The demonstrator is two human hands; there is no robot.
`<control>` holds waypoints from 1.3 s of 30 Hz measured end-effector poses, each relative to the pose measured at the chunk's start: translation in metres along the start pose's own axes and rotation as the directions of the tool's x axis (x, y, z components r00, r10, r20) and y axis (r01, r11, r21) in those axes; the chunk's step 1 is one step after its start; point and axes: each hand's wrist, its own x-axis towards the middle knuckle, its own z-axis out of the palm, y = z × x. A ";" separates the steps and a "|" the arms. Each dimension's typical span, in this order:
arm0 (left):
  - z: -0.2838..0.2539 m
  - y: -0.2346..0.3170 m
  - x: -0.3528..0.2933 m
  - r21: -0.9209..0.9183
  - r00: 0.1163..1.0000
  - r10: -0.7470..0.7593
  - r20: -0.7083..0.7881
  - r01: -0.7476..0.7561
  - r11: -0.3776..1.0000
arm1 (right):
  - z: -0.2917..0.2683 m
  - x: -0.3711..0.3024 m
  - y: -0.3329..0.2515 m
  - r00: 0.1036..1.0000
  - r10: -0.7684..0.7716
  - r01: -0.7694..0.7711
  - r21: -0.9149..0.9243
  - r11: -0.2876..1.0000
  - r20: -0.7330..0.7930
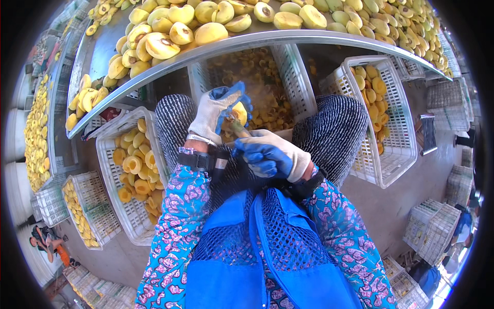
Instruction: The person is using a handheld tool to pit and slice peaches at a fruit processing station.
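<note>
In front of my lap, my left hand (210,116), in a white glove with blue-coated fingers, is closed round a yellow peach half (239,112). My right hand (275,154), gloved the same way, grips the handle of a pitting tool (239,129). The tool points up and left, its tip against the fruit; the exact shape of that tip is hidden. Beneath both hands, between my knees, stands a white plastic crate (294,77) with brown pits and yellow scraps inside.
A metal-edged table (257,40) crosses ahead, heaped with yellow peach halves (208,33). White crates of cut halves stand at my left (110,170) and right (393,149). Stacked crates (431,229) are farther right. Another person (49,242) is at the far left.
</note>
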 end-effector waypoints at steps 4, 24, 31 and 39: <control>0.003 0.005 -0.003 -0.020 0.995 0.055 0.087 -0.054 0.998 | -0.011 0.012 0.012 0.931 -0.031 -0.103 0.343 0.934 0.364; -0.165 0.083 -0.141 0.837 0.334 0.781 -0.529 0.049 0.545 | -0.031 0.021 0.000 0.784 -0.474 -0.195 -0.884 0.425 -0.400; -0.050 0.136 -0.022 0.956 0.575 0.769 -0.281 0.242 0.168 | -0.049 0.026 0.010 0.762 -0.586 -0.100 -0.943 0.316 -0.277; -0.087 0.127 0.053 0.915 0.473 0.821 -0.319 -0.071 0.396 | -0.044 0.031 0.008 0.763 -0.508 -0.046 -0.817 0.575 -0.400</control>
